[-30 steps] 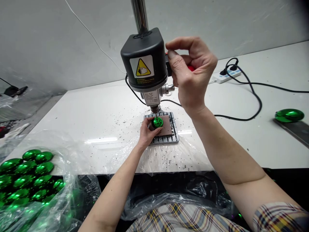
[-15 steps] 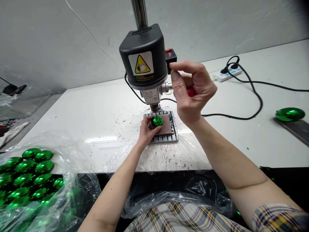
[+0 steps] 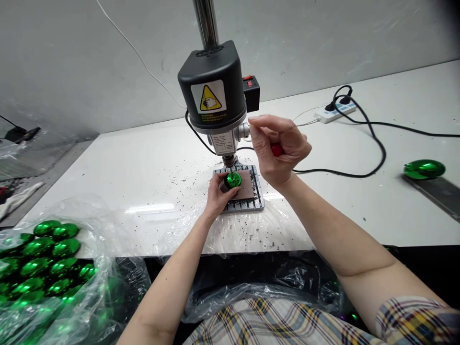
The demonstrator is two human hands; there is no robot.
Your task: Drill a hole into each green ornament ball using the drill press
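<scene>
A black bench drill press (image 3: 212,91) stands in the middle of the white table, its bit pointing down over the metal base (image 3: 247,205). My left hand (image 3: 218,195) is closed around a shiny green piece with a round top (image 3: 234,179), pinched between thumb and fingers on a brown board (image 3: 247,187). The drill bit meets the top of this piece; whether it has entered cannot be made out. To the right of the drill head, my right hand (image 3: 278,148) is closed on the red knob (image 3: 276,150) of the feed handle, which the fingers mostly hide.
Several shiny green pieces (image 3: 38,247) lie in a clear plastic bag at lower left. Dark shavings are scattered around the base. At right are a power strip (image 3: 336,112) with black cables and another green piece (image 3: 424,169) on a dark flat object (image 3: 436,191).
My right hand has come down and slightly left with the red knob. My left hand and the green piece stay in place under the bit.
</scene>
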